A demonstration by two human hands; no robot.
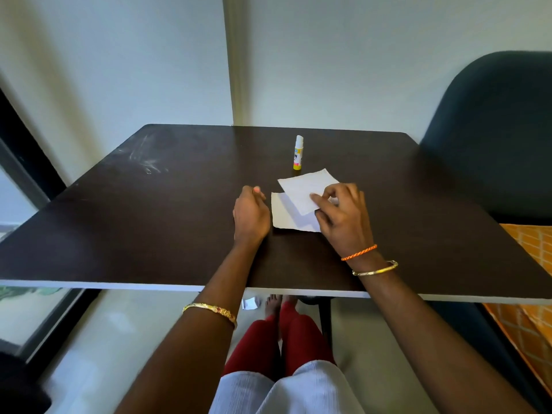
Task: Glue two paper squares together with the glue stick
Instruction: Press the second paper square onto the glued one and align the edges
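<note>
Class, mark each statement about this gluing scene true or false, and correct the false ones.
1. The glue stick stands upright with its cap on. True.
2. The right hand holds the upper paper. True.
3. The left hand grips the glue stick. False: it rests on the table, holding nothing, apart from the glue stick.
4. The two papers lie apart. False: the upper paper overlaps the lower paper.
5. A chair stands at the table's right. True.

home room, dark table (179,204), cushioned chair (493,130), patterned bedspread (531,264)
</note>
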